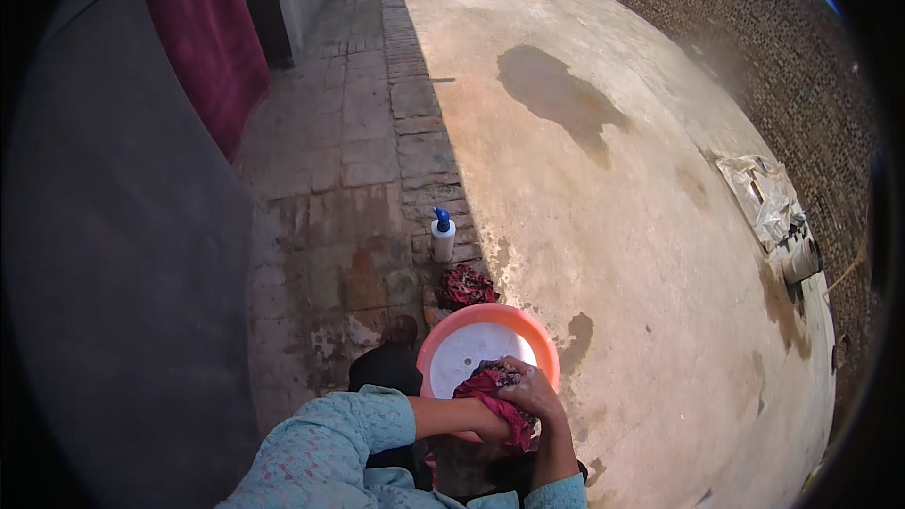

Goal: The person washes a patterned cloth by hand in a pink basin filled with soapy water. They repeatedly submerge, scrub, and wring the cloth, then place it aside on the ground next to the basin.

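Observation:
Over the near side of a pink-orange basin (551,349), a bunched, wet-looking red and dark patterned cloth (483,385) is between my two hands. My right hand (531,392) is curled over the cloth from the right, its fingers pressed into the folds with a little white foam on them. My left hand (490,424) reaches in from the left, partly covered by the cloth; its fingers are hidden in the folds. White suds or soapy liquid (471,349) fill the visible inside of the basin.
Just beyond the basin lies another bundled red and black cloth (466,287). A white pump bottle (442,238) with a blue top stands on the brick edging. Shaded wall and a magenta curtain (207,38) rise at left; crumpled clear plastic sheeting (764,193) lies far right.

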`<state>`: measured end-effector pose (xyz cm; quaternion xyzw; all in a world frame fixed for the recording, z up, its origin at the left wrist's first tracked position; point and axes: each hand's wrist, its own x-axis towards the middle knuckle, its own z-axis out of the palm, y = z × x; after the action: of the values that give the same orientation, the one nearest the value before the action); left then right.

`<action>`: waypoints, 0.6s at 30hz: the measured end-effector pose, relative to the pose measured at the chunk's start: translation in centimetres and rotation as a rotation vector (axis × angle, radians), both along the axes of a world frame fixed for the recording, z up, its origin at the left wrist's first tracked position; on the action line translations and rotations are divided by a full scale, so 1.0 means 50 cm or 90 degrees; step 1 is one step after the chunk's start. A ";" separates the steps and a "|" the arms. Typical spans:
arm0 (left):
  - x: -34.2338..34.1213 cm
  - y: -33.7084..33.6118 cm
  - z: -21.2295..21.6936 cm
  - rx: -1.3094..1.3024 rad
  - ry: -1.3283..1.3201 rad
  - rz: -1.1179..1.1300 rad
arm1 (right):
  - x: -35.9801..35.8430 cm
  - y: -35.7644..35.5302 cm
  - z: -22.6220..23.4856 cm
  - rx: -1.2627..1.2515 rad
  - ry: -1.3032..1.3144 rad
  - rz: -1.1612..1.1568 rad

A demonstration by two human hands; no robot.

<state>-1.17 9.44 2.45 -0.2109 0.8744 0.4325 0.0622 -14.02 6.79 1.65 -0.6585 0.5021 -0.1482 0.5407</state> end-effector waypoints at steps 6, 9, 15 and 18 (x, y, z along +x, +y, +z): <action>0.024 -0.055 0.003 0.233 0.073 -0.130 | -0.014 -0.005 0.018 0.234 -0.375 -0.269; 0.052 -0.070 0.053 0.484 0.195 0.099 | -0.055 -0.018 -0.061 0.361 -0.381 -0.341; 0.055 -0.132 -0.032 0.010 0.568 0.780 | 0.051 0.004 -0.069 0.362 -0.871 -0.367; 0.038 -0.148 -0.073 0.195 0.550 0.791 | 0.039 0.008 -0.089 0.220 -0.763 -0.461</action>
<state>0.72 2.02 -1.18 -0.4649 0.4724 0.5480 -0.5103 -12.08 7.21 -2.80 -0.1613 0.3220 -0.5725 0.7366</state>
